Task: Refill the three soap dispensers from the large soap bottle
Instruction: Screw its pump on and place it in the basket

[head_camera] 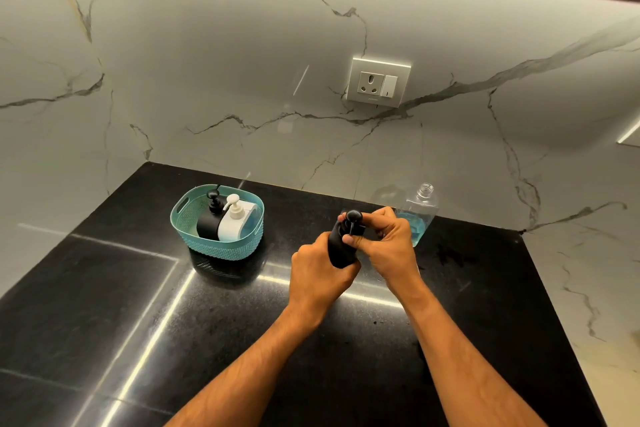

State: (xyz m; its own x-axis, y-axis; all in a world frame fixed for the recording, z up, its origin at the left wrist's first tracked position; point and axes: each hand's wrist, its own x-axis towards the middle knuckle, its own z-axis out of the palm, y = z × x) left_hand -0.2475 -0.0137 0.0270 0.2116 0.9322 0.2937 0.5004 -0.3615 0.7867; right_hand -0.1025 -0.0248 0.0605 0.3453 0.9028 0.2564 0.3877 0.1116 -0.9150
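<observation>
A black soap dispenser [338, 246] stands tilted over the black counter, and my left hand [320, 270] grips its body. My right hand [384, 241] grips the black pump head [353, 218] at its top. Behind my right hand stands the large clear soap bottle [420, 213], uncapped, with a low level of blue soap. A teal basket [194, 229] to the left holds a black dispenser [210, 218] and a white dispenser [235, 220], both with pumps on.
The black counter [242, 322] ends at a marble wall behind and a marble surface on the right. A wall socket with a switch [379, 83] sits above the counter. The bottle stands close to the back wall.
</observation>
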